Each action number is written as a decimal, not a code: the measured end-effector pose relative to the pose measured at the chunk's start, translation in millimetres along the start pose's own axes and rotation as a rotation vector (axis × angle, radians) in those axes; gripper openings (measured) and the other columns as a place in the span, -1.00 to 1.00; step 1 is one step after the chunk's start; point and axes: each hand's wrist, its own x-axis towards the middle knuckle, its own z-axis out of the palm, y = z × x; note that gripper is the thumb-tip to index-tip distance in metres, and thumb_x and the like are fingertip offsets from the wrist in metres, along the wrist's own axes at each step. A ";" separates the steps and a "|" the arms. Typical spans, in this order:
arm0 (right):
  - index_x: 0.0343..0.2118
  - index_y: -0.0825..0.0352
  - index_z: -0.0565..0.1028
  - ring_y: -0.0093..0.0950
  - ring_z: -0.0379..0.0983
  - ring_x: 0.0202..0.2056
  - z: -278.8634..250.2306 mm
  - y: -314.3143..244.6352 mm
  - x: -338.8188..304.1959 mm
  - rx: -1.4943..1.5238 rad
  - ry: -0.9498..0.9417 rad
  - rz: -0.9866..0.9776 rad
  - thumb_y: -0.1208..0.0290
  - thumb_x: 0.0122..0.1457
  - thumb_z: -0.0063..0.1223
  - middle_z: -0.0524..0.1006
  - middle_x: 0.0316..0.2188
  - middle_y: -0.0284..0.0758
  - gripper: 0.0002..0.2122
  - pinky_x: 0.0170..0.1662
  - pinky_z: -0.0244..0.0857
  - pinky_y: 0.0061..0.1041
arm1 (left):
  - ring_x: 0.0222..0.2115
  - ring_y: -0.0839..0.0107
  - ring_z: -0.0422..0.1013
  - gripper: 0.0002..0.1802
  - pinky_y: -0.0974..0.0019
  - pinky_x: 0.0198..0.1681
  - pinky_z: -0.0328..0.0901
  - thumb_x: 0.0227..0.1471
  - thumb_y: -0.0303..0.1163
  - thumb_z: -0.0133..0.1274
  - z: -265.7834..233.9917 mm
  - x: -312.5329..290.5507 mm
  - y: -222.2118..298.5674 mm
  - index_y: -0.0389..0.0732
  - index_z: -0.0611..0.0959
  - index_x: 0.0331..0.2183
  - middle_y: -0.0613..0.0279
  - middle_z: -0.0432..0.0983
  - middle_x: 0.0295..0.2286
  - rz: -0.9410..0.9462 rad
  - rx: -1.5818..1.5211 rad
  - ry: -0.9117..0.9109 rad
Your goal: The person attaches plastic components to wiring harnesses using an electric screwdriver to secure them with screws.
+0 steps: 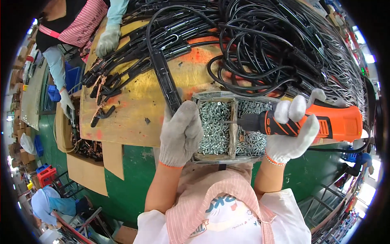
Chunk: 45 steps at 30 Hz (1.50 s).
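Note:
My left hand (181,134), in a grey-white work glove, is closed on the lower end of a long black plastic handle (162,75). A black cable loops up from that handle's far end toward the pile. In my gloved right hand (290,144) lies an orange and black electric screwdriver (325,124), held level with its bit pointing left. The bit hovers over a two-compartment box (232,134) full of small silver screws (213,132). The box stands at the table's near edge, between my hands. My left fingertips are partly hidden behind the handle.
Coiled black cables (260,53) heap up across the back right of the worn yellow table (130,118). Several similar black handles (178,28) lie at the back left. Opposite, a co-worker's gloved hand (108,40) rests by them; a cardboard box (63,134) holds copper-coloured parts.

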 end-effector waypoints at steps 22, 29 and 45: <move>0.14 0.29 0.13 -0.39 0.43 -0.60 19.0 25.2 5.2 -0.209 0.091 0.049 0.67 0.15 0.04 0.45 -0.52 -0.26 -0.48 -0.47 0.40 -0.37 | -0.77 0.65 0.10 -0.51 0.55 -0.76 0.04 0.21 -0.46 -0.02 9.7 1.8 0.0 0.02 0.35 0.15 0.40 0.21 -0.66 0.020 0.114 0.114; 0.10 0.29 0.22 -0.54 0.16 -0.53 8.8 -7.1 11.9 -0.086 0.061 -0.006 0.48 0.19 -0.01 0.26 -0.50 -0.39 -0.59 -0.42 0.12 -0.55 | -0.82 0.62 0.21 -0.64 0.53 -0.83 0.12 0.15 -0.29 0.08 12.7 8.5 -9.7 -0.06 0.28 -0.11 0.40 0.32 -0.66 0.087 0.208 0.229; 0.03 0.29 0.29 -0.67 0.09 -0.57 38.2 15.6 12.7 0.211 0.111 0.038 0.57 0.17 0.01 0.21 -0.58 -0.51 -0.64 -0.41 0.13 -0.61 | -0.82 0.55 0.26 -0.16 0.55 -0.84 0.07 0.00 0.57 -0.37 6.2 -1.2 -4.0 -0.07 0.49 -0.43 0.34 0.41 -0.67 -0.056 0.082 0.248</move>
